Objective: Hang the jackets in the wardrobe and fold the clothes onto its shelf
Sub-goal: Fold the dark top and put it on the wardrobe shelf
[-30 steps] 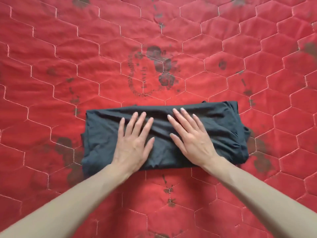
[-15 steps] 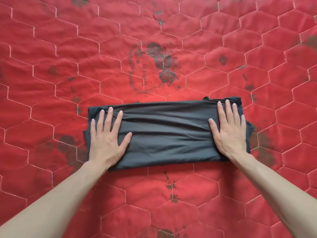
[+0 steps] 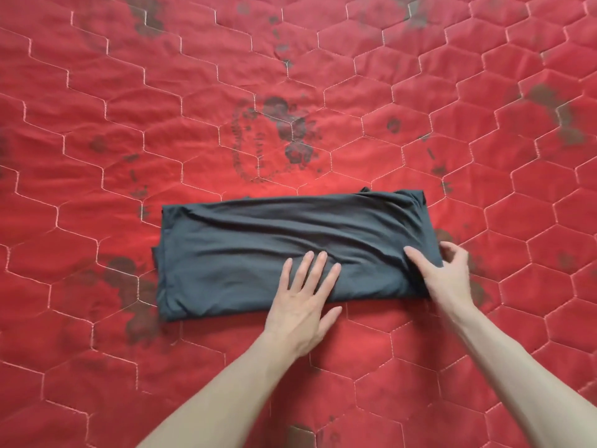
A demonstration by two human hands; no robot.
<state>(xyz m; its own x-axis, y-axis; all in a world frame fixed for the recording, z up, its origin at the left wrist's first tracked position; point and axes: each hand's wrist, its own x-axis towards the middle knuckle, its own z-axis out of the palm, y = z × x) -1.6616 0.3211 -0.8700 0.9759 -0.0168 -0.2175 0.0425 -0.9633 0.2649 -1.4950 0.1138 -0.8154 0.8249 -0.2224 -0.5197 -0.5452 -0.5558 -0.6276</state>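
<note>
a red quilted cover (image 3: 420, 92) fills the whole view, stitched in pale thread into long hexagons. dark printed patches, worn and blotchy, are scattered over it; the largest (image 3: 277, 140), near the middle, has a ring of small marks beside darker blots. the cloth lies softly creased under even light, brightest near the centre.
</note>
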